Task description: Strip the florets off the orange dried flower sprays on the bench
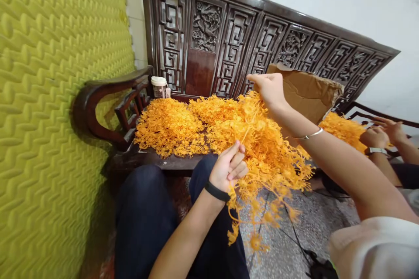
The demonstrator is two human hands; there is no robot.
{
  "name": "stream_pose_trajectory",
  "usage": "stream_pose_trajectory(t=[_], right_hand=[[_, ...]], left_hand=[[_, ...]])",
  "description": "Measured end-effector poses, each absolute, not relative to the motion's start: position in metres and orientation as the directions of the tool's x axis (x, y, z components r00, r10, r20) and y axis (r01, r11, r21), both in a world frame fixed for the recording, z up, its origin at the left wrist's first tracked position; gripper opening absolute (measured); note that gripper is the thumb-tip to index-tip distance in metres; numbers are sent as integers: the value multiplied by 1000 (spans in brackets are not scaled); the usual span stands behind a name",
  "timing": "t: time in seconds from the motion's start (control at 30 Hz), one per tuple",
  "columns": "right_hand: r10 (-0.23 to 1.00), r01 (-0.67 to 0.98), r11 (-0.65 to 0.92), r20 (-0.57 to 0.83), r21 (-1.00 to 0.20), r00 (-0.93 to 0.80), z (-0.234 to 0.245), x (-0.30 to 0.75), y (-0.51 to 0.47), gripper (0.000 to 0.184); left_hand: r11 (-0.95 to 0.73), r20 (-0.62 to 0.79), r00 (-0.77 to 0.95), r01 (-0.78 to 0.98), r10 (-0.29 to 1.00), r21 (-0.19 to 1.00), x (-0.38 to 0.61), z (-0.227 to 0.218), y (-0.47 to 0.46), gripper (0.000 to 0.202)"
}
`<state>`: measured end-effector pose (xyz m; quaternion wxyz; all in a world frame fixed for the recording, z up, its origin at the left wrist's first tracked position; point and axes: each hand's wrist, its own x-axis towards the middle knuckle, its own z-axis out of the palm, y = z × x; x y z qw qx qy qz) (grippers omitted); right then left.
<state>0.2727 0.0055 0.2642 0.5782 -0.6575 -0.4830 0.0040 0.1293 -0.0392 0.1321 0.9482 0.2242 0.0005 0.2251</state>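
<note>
Between the thumb and fingers of my left hand (231,163), which wears a black wristband, is a thin stem of an orange artificial flower sprig (244,134). Tangled orange artificial flowers (265,152) hang beside and beyond this hand, some dangling over the floor. Higher up, my right hand (270,89), with a silver bangle on its wrist, is closed in a pinch against the top of the tangle. What its fingertips hold is hidden. A heap of the same orange flowers (170,124) lies on the dark wooden bench seat (170,163).
A lidded paper cup (159,87) stands by the bench's left armrest (88,104). Behind the flowers leans a brown cardboard piece (304,91). At right, another person's hands (376,137) are near more orange flowers (342,128). A black cable (296,231) lies on the floor.
</note>
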Motion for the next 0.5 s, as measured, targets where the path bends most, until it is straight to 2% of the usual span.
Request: stream_pose_trajectory(t=[0.2,0.33,0.4,0.5], right_hand=[[527,672,169,642,-721,556,287,282,20,50],[458,788,197,766,-583,452,320,278,23,49],[543,814,200,753,-546,372,347,274,25,44],[671,799,231,685,-555,282,391,269,31,42]], left_hand=[[805,155,901,-432,405,406,137,161,-28,39],[750,170,898,-434,406,499,131,185,-12,40],[677,172,888,-439,426,590,127,206,-1,39],[546,161,865,-434,476,717,124,243,14,36]])
